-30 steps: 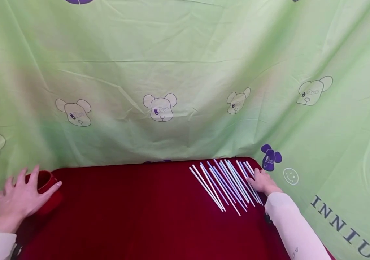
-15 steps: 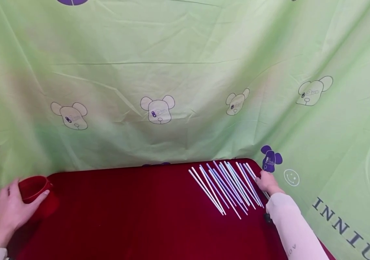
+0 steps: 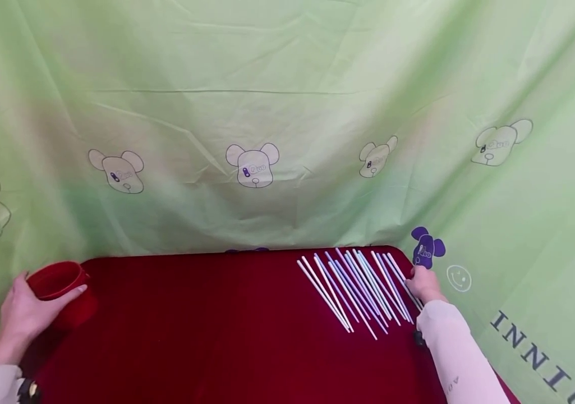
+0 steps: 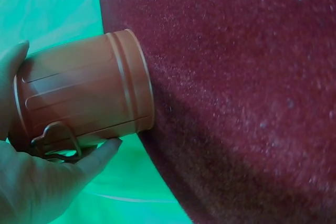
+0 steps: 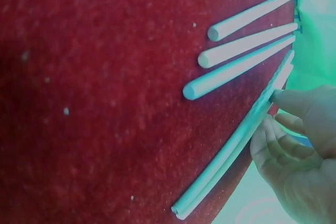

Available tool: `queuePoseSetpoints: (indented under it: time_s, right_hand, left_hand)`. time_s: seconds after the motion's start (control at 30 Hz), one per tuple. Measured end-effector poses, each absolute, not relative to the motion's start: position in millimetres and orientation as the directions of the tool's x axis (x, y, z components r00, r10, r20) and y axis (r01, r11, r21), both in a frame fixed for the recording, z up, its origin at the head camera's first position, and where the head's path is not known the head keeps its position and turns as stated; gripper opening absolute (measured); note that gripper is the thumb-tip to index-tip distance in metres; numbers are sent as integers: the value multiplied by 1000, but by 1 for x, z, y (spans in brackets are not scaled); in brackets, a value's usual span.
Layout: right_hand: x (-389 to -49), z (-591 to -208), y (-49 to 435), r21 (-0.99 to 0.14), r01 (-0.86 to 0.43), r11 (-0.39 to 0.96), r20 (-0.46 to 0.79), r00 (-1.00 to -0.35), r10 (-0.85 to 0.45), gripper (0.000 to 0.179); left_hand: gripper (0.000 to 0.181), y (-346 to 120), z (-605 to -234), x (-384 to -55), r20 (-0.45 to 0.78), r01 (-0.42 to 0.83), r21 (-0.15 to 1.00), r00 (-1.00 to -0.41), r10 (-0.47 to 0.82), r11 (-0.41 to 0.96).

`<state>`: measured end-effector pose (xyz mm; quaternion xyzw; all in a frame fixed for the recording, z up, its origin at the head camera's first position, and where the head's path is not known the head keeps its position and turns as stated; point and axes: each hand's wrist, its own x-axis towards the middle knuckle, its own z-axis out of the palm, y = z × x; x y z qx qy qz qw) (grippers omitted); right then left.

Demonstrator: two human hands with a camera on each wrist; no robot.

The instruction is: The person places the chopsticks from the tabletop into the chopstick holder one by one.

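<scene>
red cup [image 3: 57, 280]: far left edge of the counter [image 3: 216, 325], upright in head view, open mouth up; ribbed wall and small handle show in left wrist view [image 4: 84, 95]
left hand [image 3: 27, 317]: wrapped round the cup wall, thumb on one side, fingers [image 4: 100, 153] curled on the other, gripping it; looks like a steadying hold, cup base at the counter edge
straws [image 3: 363, 289]: pale white, blue and lilac sticks fanned side by side at the counter's right rear corner, all slanted the same way, lying flat, none in the cup
outermost straws [image 5: 236, 140]: two lying together at the right rim of the counter, apart from the next ones [image 5: 236, 72]
right hand [image 3: 423, 286]: at the right end of the fan, fingers [image 5: 294, 100] bent and pinching the far end of the outermost straws; edge spot likely gives room to get fingertips under
cup vs straws: well apart, opposite ends of the counter
sleeves: pale long sleeve on each arm [image 3: 456, 359]
counter: dark red fuzzy cloth cover, rounded rear corners, small specks of lint in the wrist views
room: green sheet [image 3: 287, 112] hung behind and round the sides, creased, printed with bear heads, one purple bear [image 3: 427, 248], a smiley and large letters at right
</scene>
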<state>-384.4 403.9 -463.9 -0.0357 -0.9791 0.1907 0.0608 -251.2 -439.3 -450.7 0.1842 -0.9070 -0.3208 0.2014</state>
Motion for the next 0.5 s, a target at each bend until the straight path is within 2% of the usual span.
queuePoseSetpoints:
  time_s: [0.27,0.5]
  right_hand:
    - [-395,-474,414,-373,-38,927,140,-990,15,20]
    - [-395,-463,417,-330,-123,936,150,-986,-77,19]
  left_hand:
    - [118,-443,-446,-251,188,-240,668,-861,-472,704]
    - [111,-440,-445,-251,182,-210,692,-876,-447,691]
